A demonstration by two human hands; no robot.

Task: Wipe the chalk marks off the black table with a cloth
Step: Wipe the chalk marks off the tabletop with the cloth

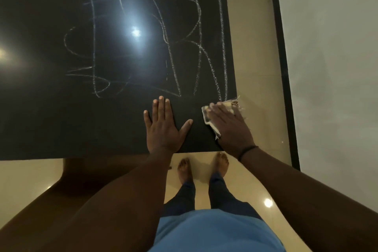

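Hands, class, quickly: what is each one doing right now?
Left hand: open, flat on the black table.
Right hand: open, fingers straight, pressing the cloth down.

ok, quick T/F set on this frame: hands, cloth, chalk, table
1. The right hand presses the cloth flat on the black table. True.
2. The left hand holds a piece of chalk. False: it lies flat on the table, fingers straight, holding nothing.
3. The chalk marks are mostly wiped away. False: scribbles cover much of the top.
4. The cloth sits near the table's right edge, at the near end of the marks. True.
5. The two hands overlap. False: bare table shows between them.
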